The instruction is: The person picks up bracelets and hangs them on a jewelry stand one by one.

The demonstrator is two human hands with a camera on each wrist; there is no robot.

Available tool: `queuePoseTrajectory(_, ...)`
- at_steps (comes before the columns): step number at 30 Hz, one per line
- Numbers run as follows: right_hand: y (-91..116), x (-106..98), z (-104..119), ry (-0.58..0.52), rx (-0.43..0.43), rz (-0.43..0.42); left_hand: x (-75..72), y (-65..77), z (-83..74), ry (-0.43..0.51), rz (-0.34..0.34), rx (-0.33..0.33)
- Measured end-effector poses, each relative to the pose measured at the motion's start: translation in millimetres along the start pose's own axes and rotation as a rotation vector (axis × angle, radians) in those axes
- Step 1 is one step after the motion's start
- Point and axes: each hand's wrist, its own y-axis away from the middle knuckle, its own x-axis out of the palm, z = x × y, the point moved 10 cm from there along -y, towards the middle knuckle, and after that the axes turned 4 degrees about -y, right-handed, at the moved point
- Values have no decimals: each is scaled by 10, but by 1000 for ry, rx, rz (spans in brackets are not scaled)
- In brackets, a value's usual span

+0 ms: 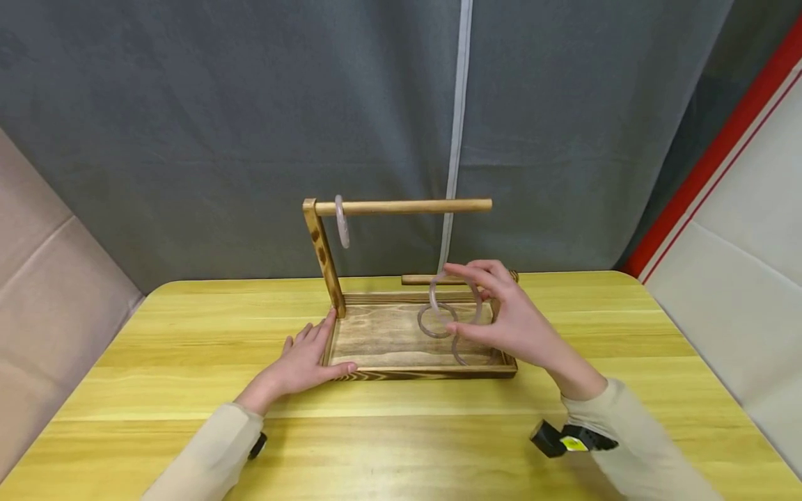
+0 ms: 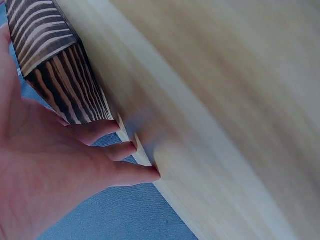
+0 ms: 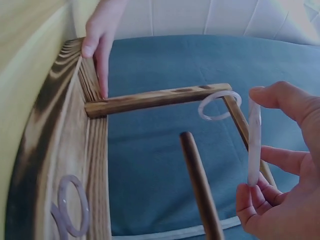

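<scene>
Head: right hand [image 1: 512, 316] pinches a bangle [image 1: 434, 298] by its rim. Upper rod [image 1: 407, 207] lies above and left of these fingers, long axis left-right, free end nearer the right hand.

Left wrist: left hand [image 2: 55, 155] splayed, fingers wide, just beside the tray [image 2: 50, 50].

Right wrist: held bangle edge-on; rod beyond right fingers.

Looked like a curtained-off recording booth; building type was unclear. Grey curtain [image 1: 250, 139] hung behind the table [image 1: 401, 445], pale panel [image 1: 44, 299] left of it, red-edged white panel [image 1: 752, 250] right, black wrist camera [image 1: 546, 440] above its near side.
</scene>
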Motion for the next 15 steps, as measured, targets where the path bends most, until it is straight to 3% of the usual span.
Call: queuePoseTrajectory(15,-106,-434,-4,23,54,-101,8,1,6,3,2,1)
